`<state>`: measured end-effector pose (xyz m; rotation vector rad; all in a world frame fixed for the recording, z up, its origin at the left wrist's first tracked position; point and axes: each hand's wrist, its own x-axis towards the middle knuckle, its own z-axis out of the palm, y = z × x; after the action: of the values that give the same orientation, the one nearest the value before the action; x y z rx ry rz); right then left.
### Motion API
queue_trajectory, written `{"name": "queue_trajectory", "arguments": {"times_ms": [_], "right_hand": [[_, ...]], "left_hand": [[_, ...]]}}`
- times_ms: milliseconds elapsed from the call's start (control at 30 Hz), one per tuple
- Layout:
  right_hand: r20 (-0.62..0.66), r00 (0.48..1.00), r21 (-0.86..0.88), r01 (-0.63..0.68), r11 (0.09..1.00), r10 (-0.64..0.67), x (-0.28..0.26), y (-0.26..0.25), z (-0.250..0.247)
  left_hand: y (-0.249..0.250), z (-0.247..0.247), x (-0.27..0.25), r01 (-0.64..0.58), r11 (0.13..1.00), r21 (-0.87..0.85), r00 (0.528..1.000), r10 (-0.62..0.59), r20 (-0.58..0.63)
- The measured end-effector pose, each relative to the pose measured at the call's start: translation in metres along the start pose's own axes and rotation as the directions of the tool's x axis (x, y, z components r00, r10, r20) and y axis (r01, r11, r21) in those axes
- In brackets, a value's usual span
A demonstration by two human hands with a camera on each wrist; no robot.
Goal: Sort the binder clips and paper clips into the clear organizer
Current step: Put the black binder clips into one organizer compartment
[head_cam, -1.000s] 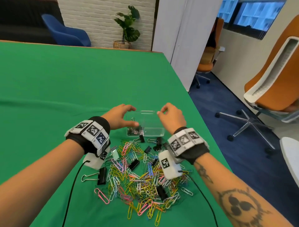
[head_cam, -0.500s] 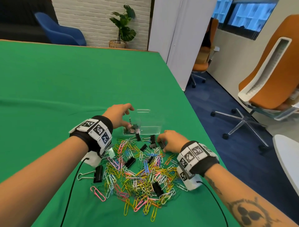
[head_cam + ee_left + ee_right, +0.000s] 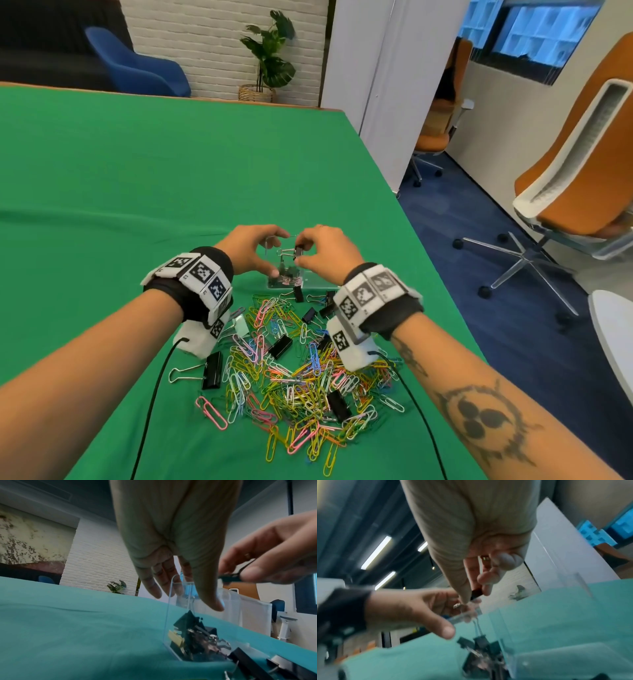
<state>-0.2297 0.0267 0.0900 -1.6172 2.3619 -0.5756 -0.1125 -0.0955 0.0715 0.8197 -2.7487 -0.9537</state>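
The clear organizer (image 3: 318,279) stands on the green table just beyond the clip pile. Several black binder clips (image 3: 286,275) lie in its left compartment. My left hand (image 3: 267,253) holds its left end, thumb on the near wall and fingers over the far rim. My right hand (image 3: 300,251) pinches a small black binder clip (image 3: 298,252) above that compartment. The left wrist view shows the left hand (image 3: 187,599) on the organizer (image 3: 229,609), the stored binder clips (image 3: 193,635) and the pinched clip (image 3: 229,578). The right wrist view shows the right hand (image 3: 476,595) over the organizer (image 3: 573,662).
A heap of coloured paper clips (image 3: 301,373) with black binder clips mixed in lies between my forearms. A large binder clip (image 3: 212,370) lies at the heap's left. The table's right edge (image 3: 428,260) is near, with an orange chair (image 3: 582,164) beyond.
My right hand dropped to the pile's far edge, took a small black binder clip and raised it over the organizer. The left hand stayed on the organizer.
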Motion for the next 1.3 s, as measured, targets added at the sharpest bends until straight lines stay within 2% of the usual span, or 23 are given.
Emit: {"name": "queue_trajectory", "arguments": {"times_ms": [100, 200, 300, 467, 633, 767, 867, 933, 1100, 1233, 1300], "right_hand": [[0.023, 1.000, -0.133, -0.017, 0.991, 0.020, 0.005, -0.001, 0.008], [-0.054, 0.998, -0.061, -0.039, 0.997, 0.036, -0.002, 0.008, -0.004], [-0.059, 0.994, -0.011, -0.088, 0.996, 0.087, -0.013, 0.025, -0.014], [0.040, 0.989, -0.019, -0.139, 0.990, 0.140, -0.035, 0.050, -0.013], [0.074, 0.984, -0.011, -0.159, 0.987, 0.159, -0.045, 0.060, -0.008], [0.169, 0.978, -0.040, -0.121, 0.992, 0.126, -0.045, 0.053, -0.003], [0.316, 0.948, -0.094, -0.011, 0.996, 0.040, -0.044, 0.037, 0.009], [0.368, 0.930, -0.158, 0.050, 0.986, 0.012, -0.041, 0.027, 0.017], [0.393, 0.920, -0.335, 0.143, 0.931, 0.000, -0.033, 0.018, 0.033], [0.345, 0.939, -0.245, 0.094, 0.965, -0.004, -0.030, 0.020, 0.031], [0.368, 0.930, -0.191, 0.060, 0.980, 0.015, -0.031, 0.023, 0.029]], "left_hand": [[-0.001, 0.000, 0.000, 0.000, 1.000, 0.015, 1.000, 0.000, -0.004], [-0.001, 0.002, -0.002, -0.008, 0.999, 0.044, 1.000, 0.009, -0.014], [0.000, 0.002, -0.005, -0.051, 0.990, 0.128, 0.998, 0.054, -0.015], [0.005, -0.006, -0.003, -0.122, 0.897, 0.425, 0.992, 0.098, 0.078], [0.009, -0.011, 0.001, -0.153, 0.810, 0.567, 0.985, 0.078, 0.155], [0.010, -0.005, 0.000, -0.149, 0.789, 0.597, 0.983, 0.055, 0.173], [0.011, 0.003, 0.000, -0.134, 0.790, 0.599, 0.984, 0.036, 0.172], [0.010, 0.003, 0.000, -0.130, 0.815, 0.564, 0.986, 0.047, 0.160], [0.004, -0.004, 0.000, -0.132, 0.877, 0.462, 0.989, 0.082, 0.126], [0.001, -0.003, 0.001, -0.123, 0.914, 0.386, 0.991, 0.093, 0.096], [-0.001, -0.002, 0.001, -0.118, 0.931, 0.346, 0.992, 0.094, 0.084]]}}
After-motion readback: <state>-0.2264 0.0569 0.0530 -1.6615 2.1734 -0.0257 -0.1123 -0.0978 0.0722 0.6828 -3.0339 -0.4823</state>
